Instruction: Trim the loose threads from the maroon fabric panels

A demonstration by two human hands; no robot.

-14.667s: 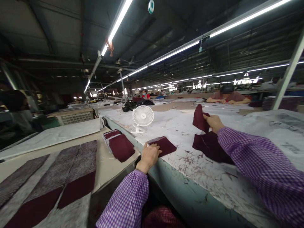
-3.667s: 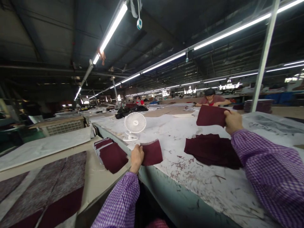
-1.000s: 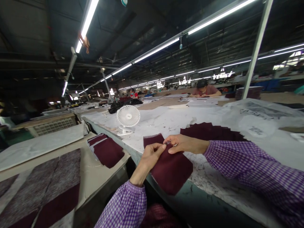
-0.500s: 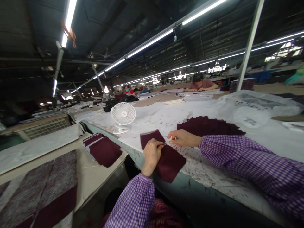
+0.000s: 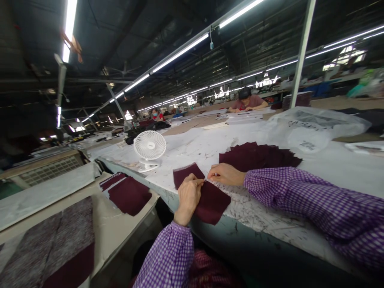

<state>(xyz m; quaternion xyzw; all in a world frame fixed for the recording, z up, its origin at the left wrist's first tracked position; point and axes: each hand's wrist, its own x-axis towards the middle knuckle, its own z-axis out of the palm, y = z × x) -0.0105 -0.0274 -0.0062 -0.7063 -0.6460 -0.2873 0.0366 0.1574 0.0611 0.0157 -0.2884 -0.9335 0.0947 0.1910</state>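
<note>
A maroon fabric piece (image 5: pixel 212 202) lies at the edge of the white-topped table, its near part hanging over. My left hand (image 5: pixel 189 195) rests on it, fingers bent together and pinching its upper edge. Another stretch of maroon fabric (image 5: pixel 186 173) shows beyond that hand; whether the two are joined I cannot tell. Just right of the pinched edge is my right hand (image 5: pixel 225 174), thumb and fingers drawn together. A small pale bit shows at its fingertips, too small to name. Behind the right hand lies a fanned stack of maroon fabric pieces (image 5: pixel 259 157).
A white fan (image 5: pixel 150 146) stands on the table (image 5: pixel 192 150) at the left. Clear plastic bags (image 5: pixel 315 128) lie at the right. On a lower surface to my left are more maroon pieces (image 5: pixel 127 196) and speckled panels (image 5: pixel 64 230). A person (image 5: pixel 249 102) leans over the far table.
The view has shifted slightly, moving the scene left. My right hand's fingers have closed from spread to a pinch beside the fabric edge. My left hand keeps its place on the fabric.
</note>
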